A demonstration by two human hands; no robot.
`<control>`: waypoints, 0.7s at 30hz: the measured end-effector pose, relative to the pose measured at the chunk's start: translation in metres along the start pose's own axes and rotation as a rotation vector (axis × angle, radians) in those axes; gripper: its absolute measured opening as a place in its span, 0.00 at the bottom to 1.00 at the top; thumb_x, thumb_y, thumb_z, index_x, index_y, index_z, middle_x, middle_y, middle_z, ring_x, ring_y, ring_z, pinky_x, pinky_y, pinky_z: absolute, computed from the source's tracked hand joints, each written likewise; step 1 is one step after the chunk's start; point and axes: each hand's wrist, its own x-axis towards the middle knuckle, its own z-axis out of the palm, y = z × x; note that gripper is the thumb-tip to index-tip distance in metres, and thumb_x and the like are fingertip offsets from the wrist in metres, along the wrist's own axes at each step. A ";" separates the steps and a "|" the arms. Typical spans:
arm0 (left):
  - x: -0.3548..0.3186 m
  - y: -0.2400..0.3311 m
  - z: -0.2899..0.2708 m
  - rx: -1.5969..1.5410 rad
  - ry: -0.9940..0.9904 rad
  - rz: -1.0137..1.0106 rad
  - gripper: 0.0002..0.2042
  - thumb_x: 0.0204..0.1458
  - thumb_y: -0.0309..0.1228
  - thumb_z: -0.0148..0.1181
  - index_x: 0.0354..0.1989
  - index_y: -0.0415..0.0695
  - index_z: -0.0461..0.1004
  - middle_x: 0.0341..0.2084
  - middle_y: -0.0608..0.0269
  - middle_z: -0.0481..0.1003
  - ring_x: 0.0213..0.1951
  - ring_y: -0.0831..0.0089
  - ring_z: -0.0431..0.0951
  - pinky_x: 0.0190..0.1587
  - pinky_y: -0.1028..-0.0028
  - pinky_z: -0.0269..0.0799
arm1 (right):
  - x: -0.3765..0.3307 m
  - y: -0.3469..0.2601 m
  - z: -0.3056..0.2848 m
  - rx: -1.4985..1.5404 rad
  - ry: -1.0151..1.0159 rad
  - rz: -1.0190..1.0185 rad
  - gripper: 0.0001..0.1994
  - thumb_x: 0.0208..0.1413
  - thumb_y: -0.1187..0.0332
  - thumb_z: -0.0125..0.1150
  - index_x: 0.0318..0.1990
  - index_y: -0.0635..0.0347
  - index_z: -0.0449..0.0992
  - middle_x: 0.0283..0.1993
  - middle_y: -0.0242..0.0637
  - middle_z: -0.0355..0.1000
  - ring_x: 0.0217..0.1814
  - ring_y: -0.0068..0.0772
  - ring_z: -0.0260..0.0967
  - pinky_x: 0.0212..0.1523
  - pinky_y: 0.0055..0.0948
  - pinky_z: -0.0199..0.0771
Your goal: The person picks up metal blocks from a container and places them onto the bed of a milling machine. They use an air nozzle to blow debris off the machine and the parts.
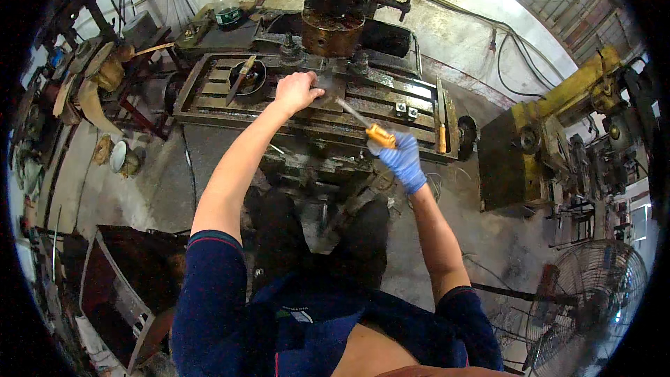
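Observation:
My bare left hand point(299, 92) is closed at the middle of the slotted machine table point(398, 87), just below the round spindle head point(333, 31). Its fingers curl around or press on something too small and blurred to make out. In my right hand point(402, 160), gloved in blue, is a yellow-handled file point(379, 135). The grey blade slants up and left, its tip close to my left fingertips. Whether that tip touches anything cannot be seen.
A round dish point(259, 78) with a brush across it sits on the table's left. Small metal blocks point(406, 110) and another orange-handled file point(442, 136) lie to the right. A plastic bottle point(227, 8) stands behind. A fan point(593, 300) is at lower right, a metal bin point(115, 286) lower left.

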 end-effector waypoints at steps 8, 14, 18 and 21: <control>0.012 -0.007 0.010 0.022 0.056 0.068 0.12 0.42 0.34 0.58 0.37 0.48 0.74 0.30 0.54 0.76 0.35 0.57 0.75 0.39 0.61 0.71 | -0.026 0.092 0.037 -0.436 0.032 0.361 0.26 0.40 0.48 0.62 0.42 0.60 0.75 0.37 0.46 0.74 0.40 0.45 0.71 0.40 0.31 0.70; 0.036 -0.003 0.032 0.003 0.169 0.109 0.11 0.43 0.33 0.57 0.36 0.47 0.74 0.28 0.54 0.75 0.33 0.57 0.75 0.37 0.61 0.70 | -0.077 0.082 -0.002 -0.287 0.125 0.319 0.25 0.41 0.55 0.65 0.41 0.68 0.73 0.38 0.48 0.74 0.40 0.39 0.72 0.42 0.32 0.70; 0.045 -0.004 0.043 0.048 0.203 0.103 0.11 0.43 0.33 0.57 0.36 0.45 0.72 0.27 0.54 0.75 0.31 0.57 0.76 0.35 0.61 0.70 | -0.102 0.059 -0.028 -0.144 0.173 0.459 0.18 0.43 0.64 0.65 0.39 0.68 0.75 0.33 0.40 0.75 0.34 0.27 0.71 0.36 0.25 0.71; 0.043 0.004 0.043 0.054 0.279 0.040 0.12 0.43 0.35 0.58 0.35 0.43 0.71 0.26 0.53 0.75 0.30 0.57 0.76 0.34 0.61 0.71 | -0.115 0.063 -0.058 -0.129 0.218 0.479 0.15 0.45 0.65 0.64 0.37 0.68 0.75 0.30 0.38 0.74 0.29 0.23 0.69 0.33 0.23 0.70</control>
